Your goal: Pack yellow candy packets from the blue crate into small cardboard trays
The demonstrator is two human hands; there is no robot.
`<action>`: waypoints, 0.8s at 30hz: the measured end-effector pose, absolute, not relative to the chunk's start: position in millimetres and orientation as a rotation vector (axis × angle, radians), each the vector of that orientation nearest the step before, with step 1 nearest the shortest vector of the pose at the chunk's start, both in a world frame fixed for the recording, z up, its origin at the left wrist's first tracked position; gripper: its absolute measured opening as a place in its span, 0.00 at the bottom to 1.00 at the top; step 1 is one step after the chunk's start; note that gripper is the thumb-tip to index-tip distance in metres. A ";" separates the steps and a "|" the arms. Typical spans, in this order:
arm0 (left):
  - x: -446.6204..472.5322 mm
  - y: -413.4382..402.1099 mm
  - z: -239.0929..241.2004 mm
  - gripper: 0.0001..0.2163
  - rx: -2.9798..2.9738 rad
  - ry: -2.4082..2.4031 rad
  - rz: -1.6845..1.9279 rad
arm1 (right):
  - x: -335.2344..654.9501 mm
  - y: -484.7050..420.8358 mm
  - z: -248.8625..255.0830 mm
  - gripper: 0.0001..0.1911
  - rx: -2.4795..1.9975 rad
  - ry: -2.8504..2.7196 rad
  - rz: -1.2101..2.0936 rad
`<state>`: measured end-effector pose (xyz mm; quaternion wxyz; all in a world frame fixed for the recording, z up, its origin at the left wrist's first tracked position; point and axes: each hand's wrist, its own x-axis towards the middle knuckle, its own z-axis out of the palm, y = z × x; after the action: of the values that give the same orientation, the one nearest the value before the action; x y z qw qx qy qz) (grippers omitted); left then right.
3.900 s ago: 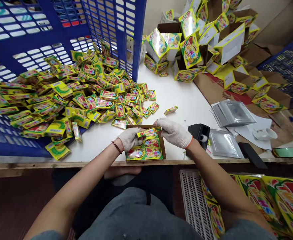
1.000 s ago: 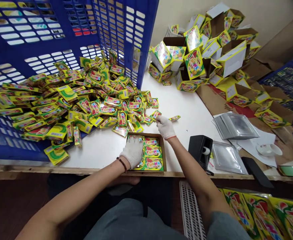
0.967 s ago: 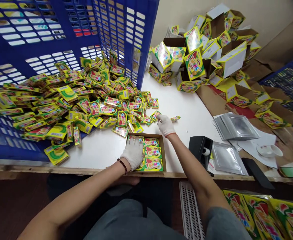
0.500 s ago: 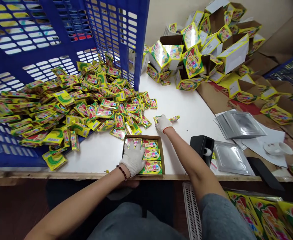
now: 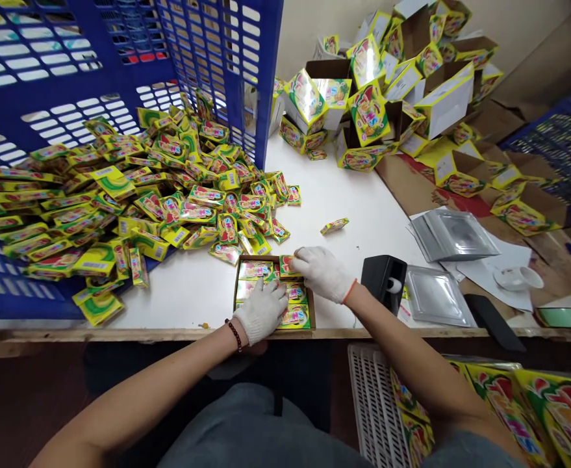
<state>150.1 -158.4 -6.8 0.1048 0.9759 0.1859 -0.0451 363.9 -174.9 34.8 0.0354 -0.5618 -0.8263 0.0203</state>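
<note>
The brown tray sits at the near edge of the white surface. The gloved left hand lies flat and released on the packets in the tray. The gloved right hand grasps a packet at the tray's far right corner. A loose packet lies beyond the tray, and a black dispenser stands right of it.

Shallow brown cardboard tray lying flat at the near edge of the bench, its long side running away from the viewer. It holds yellow-and-green printed packets laid flat in two columns, faces up. One further packet of the same print sits at the tray's far right corner, partly covered by a gloved hand.
</note>
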 end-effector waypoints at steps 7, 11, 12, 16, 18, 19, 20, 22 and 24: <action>147.4 -165.0 -7.3 0.11 2.861 0.534 -0.147 | 334.5 -187.0 22.2 0.11 -1.740 -2.722 -0.201; 145.7 -167.6 -7.5 0.12 2.838 0.542 -0.135 | 331.5 -181.0 13.5 0.12 -1.722 -2.720 -0.150; 145.7 -168.2 -6.9 0.12 2.834 0.543 -0.134 | 331.6 -178.6 12.5 0.12 -1.723 -2.726 -0.117; 146.0 -167.9 -4.1 0.10 2.826 0.545 -0.104 | 333.4 -169.3 14.8 0.13 -1.751 -2.768 0.021; 146.1 -165.0 -2.8 0.09 2.793 0.576 -0.063 | 335.7 -166.4 20.6 0.13 -1.682 -2.780 0.043; 146.4 -162.6 -2.2 0.08 2.761 0.622 -0.029 | 338.0 -165.5 24.7 0.13 -1.639 -2.758 0.038; 146.9 -159.5 -1.4 0.08 2.720 0.695 0.018 | 341.4 -165.2 29.3 0.14 -1.622 -2.699 0.026; 149.3 -152.1 0.6 0.07 2.619 0.873 0.135 | 351.2 -166.4 38.0 0.14 -1.743 -2.459 0.010; 154.1 -144.2 3.3 0.08 2.495 1.007 0.239 | 361.9 -170.3 42.6 0.12 -2.030 -2.118 0.046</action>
<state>154.1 -144.2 3.3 0.2184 0.9013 0.3639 0.0865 361.9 -170.3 42.6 0.1036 -0.6880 -0.7181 0.0156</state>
